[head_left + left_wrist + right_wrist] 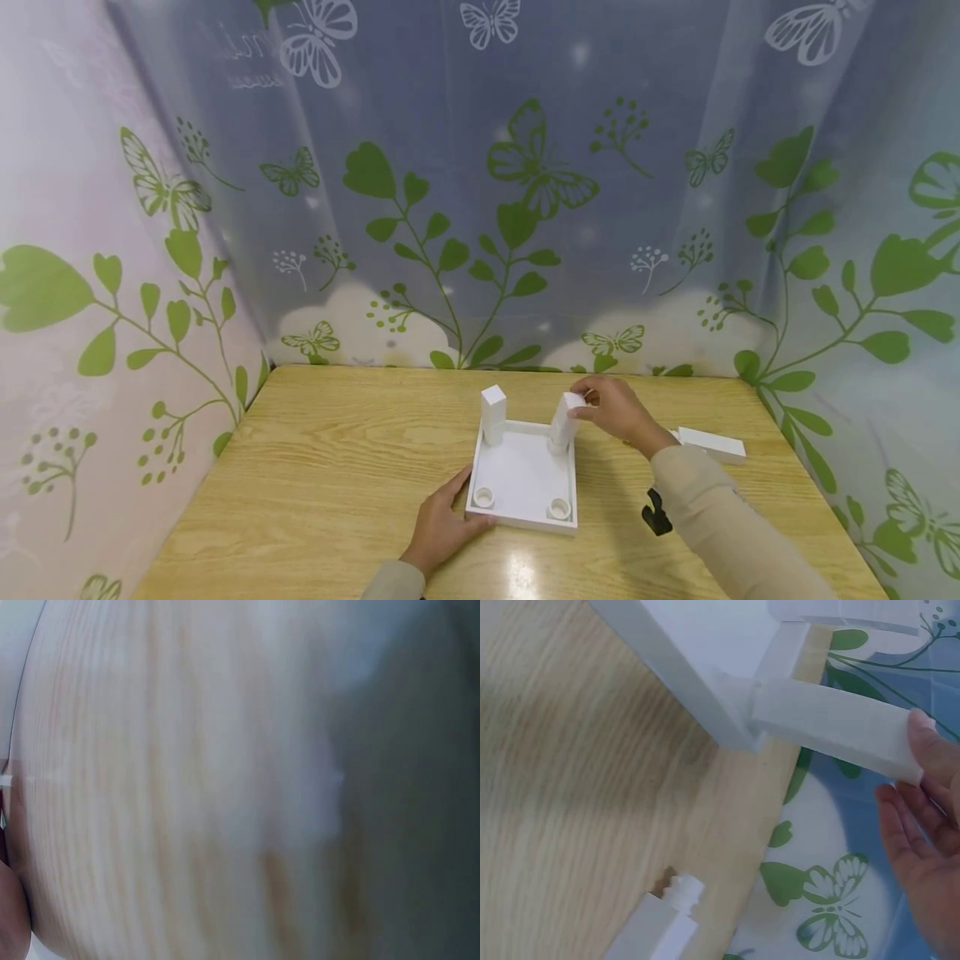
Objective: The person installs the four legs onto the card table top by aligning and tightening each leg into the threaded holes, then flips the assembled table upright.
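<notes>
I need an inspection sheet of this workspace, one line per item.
Surface: wood-grain table, glare near the front.
Job's things: white tray; far-left leg and far-right leg standing at its corners; two round sockets nearer; loose leg lying at right.
Clutter: black object by right sleeve, purpose unclear.
Grips: left hand touches the tray; right hand holds far-right leg's top.
Cables: nothing seen.
Surroundings: butterfly-print fabric.

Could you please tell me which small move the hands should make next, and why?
Probably the right hand should turn the far-right leg a little in its corner: it pinches this leg's top, the left hand holds the white base at its near-left corner, and a loose leg shows a threaded-looking end, which suggests the legs screw in.
</notes>
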The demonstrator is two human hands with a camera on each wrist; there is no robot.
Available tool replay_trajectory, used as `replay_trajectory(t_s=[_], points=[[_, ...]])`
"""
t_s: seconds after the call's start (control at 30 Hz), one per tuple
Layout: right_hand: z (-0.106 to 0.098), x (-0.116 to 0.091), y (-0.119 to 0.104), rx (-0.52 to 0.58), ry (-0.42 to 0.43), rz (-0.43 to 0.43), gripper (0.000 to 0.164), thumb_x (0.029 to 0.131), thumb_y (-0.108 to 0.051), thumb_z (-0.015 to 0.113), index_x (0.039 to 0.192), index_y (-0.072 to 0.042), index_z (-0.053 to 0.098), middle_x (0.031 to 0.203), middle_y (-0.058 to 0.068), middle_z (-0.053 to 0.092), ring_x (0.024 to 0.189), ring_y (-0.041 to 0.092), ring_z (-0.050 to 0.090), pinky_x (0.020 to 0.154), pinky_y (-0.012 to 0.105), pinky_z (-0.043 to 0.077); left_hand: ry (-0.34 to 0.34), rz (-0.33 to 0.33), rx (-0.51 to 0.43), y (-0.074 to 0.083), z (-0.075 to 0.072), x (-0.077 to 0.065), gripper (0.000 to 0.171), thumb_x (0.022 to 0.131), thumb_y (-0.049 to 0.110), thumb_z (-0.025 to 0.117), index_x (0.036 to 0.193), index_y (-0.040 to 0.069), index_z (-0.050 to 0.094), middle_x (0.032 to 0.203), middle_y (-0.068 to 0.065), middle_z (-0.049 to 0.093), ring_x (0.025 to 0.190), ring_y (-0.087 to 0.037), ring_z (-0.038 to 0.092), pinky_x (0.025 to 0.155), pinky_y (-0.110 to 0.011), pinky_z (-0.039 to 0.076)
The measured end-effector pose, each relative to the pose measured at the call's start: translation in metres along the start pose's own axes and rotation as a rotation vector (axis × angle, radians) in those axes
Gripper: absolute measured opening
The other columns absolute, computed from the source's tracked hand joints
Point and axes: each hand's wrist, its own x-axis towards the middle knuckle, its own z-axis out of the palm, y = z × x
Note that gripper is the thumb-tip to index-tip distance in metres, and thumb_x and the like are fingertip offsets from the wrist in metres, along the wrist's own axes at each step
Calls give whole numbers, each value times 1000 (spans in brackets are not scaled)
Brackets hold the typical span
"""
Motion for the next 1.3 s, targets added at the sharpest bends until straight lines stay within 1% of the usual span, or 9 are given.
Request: replay_trajectory(t_s=[0.17, 0.33, 0.57, 0.7, 0.87, 0.97, 1.1, 1.2, 1.3], points=[[12, -3, 1, -8, 135, 85, 34, 82, -27, 76, 102, -2, 65, 88, 6, 63, 77, 18, 58, 65, 34, 52, 2, 0, 4, 1, 0, 0, 93, 64, 56, 82, 139, 11, 51, 134, -14, 57, 123, -33, 54, 103, -47, 45], [29, -4, -7, -6, 246, 172, 34, 81, -30, 78, 90, -4, 59, 81, 7, 59, 67, 16, 55, 54, 29, 46, -2, -5, -2, 1, -1, 0, 92, 64, 54, 82, 139, 10, 51, 134, -15, 57, 123, -34, 53, 103, -48, 45], [43, -4, -21, 6, 380, 218, 36, 79, -27, 79, 84, 0, 55, 80, 12, 56, 62, 18, 54, 53, 30, 45, -1, -10, 4, 2, 0, 1, 92, 64, 54, 82, 139, 11, 50, 134, -15, 57, 123, -34, 53, 103, -47, 45], [46, -5, -23, 26, 404, 249, 37, 79, -27, 79, 85, 1, 55, 81, 14, 56, 62, 19, 54, 54, 30, 44, -2, -14, -3, 3, -1, 0, 92, 64, 53, 83, 139, 10, 51, 134, -15, 56, 123, -34, 53, 103, -48, 45], [47, -8, -23, 34, 403, 260, 39, 80, -29, 78, 90, 2, 57, 86, 16, 58, 67, 20, 57, 57, 33, 48, -6, -13, 4, 3, -2, -1, 92, 65, 52, 83, 139, 10, 50, 134, -15, 56, 123, -34, 53, 103, -48, 45], [45, -11, -23, 33, 375, 253, 42, 81, -31, 77, 97, 3, 60, 89, 17, 61, 72, 22, 59, 60, 36, 51, -4, -8, 3, 3, -1, -1, 92, 64, 52, 83, 139, 9, 51, 134, -16, 57, 122, -35, 54, 102, -48, 45], [34, -14, -21, 57, 251, 207, 55, 83, -32, 75, 121, 4, 57, 110, 21, 63, 93, 31, 62, 75, 44, 55, -1, -3, 1, 2, -1, -1, 92, 64, 53, 83, 138, 9, 51, 133, -16, 57, 122, -35, 54, 102, -49, 45], [23, -15, -16, 75, 125, 118, 63, 86, -25, 72, 137, 1, 47, 133, 24, 52, 116, 40, 54, 92, 51, 50, 4, 0, 5, 1, 0, -1, 92, 64, 53, 83, 138, 10, 51, 133, -15, 57, 122, -34, 54, 102, -48, 45], [12, -14, -10, 69, 20, 13, 64, 88, -15, 69, 143, 1, 39, 143, 26, 42, 126, 46, 44, 100, 55, 44, 5, 4, 2, 2, -1, -1, 91, 64, 53, 83, 138, 10, 52, 133, -15, 57, 122, -34, 54, 102, -49, 45]])
